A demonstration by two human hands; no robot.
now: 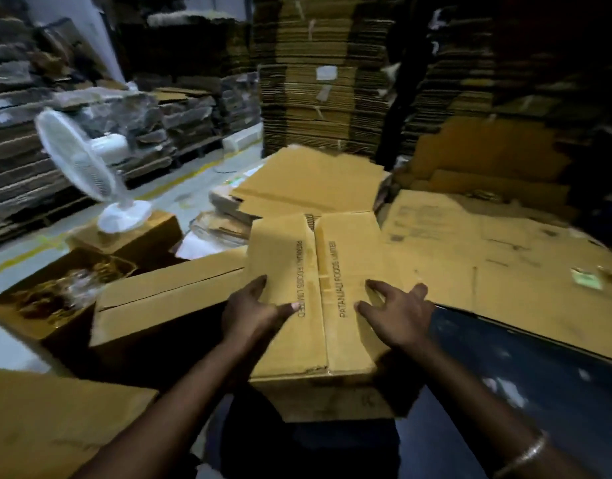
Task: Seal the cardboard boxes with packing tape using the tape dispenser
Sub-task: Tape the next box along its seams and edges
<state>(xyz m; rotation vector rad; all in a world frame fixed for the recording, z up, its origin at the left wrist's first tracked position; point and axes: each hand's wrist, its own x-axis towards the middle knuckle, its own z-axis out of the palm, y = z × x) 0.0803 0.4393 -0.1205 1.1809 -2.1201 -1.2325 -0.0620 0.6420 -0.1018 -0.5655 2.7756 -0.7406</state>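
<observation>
The cardboard box (318, 305) sits right in front of you with its two top flaps folded shut, the seam between them untaped. Your left hand (252, 311) and right hand (397, 318) press down on the flaps, each grip wide with fingers spread, holding nothing.

White fan (87, 171) — atop small carton (131, 238)

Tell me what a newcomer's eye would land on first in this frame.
First, the two hands at the centre: the left hand and right hand rest with spread fingers on the folded flaps of a printed cardboard box, its middle seam not yet taped. Next, the white fan standing on a box at the left, and the tall stacks of flat cardboard behind.
</observation>
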